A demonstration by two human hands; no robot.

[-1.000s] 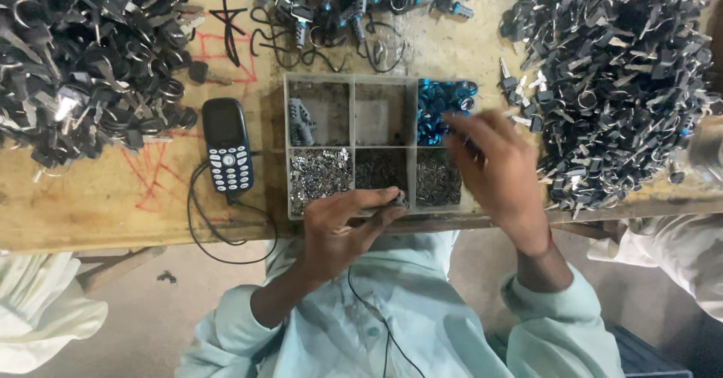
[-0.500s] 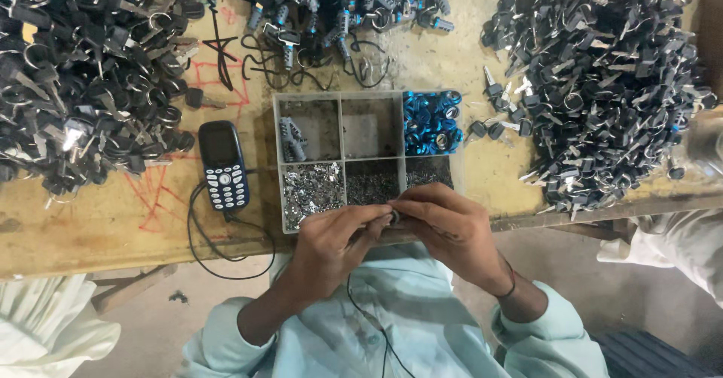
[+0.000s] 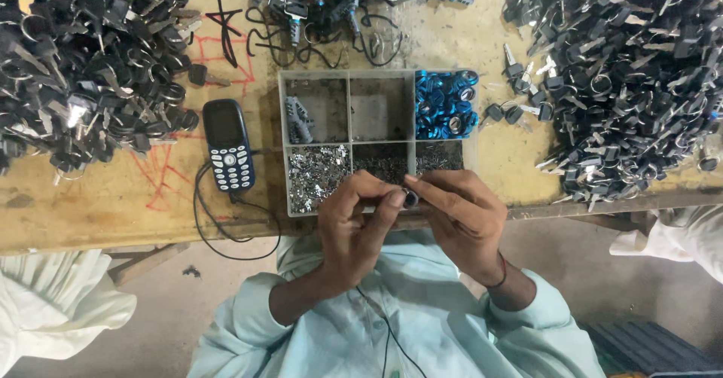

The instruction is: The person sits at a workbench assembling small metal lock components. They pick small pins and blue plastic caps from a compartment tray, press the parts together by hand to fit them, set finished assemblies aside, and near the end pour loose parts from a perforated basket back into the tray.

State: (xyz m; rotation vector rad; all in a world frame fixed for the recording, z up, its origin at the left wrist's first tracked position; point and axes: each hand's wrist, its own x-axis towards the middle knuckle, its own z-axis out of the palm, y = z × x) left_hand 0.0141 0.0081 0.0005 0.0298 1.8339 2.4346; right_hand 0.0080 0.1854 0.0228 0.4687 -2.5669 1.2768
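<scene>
My left hand [image 3: 354, 224] and my right hand [image 3: 461, 212] meet at the near edge of a wooden bench, fingertips together on one small dark cylindrical part [image 3: 410, 196]. Both hands pinch it. Just beyond them lies a clear compartment tray [image 3: 350, 105]. Its far right cell holds blue rings [image 3: 444, 105], its near left cell holds small silver bits [image 3: 316, 176], and the near middle cell holds fine dark pieces [image 3: 382, 163].
A dark push-button phone [image 3: 228, 144] with a black cable lies left of the tray. Big heaps of black-headed keys cover the bench at left [image 3: 83, 77] and right [image 3: 625, 77]. More parts and black loops lie at the back [image 3: 339, 1]. White-clothed people sit at both sides.
My right hand came back from the tray's right cells and joined my left hand at the near edge, where both now pinch the small part.
</scene>
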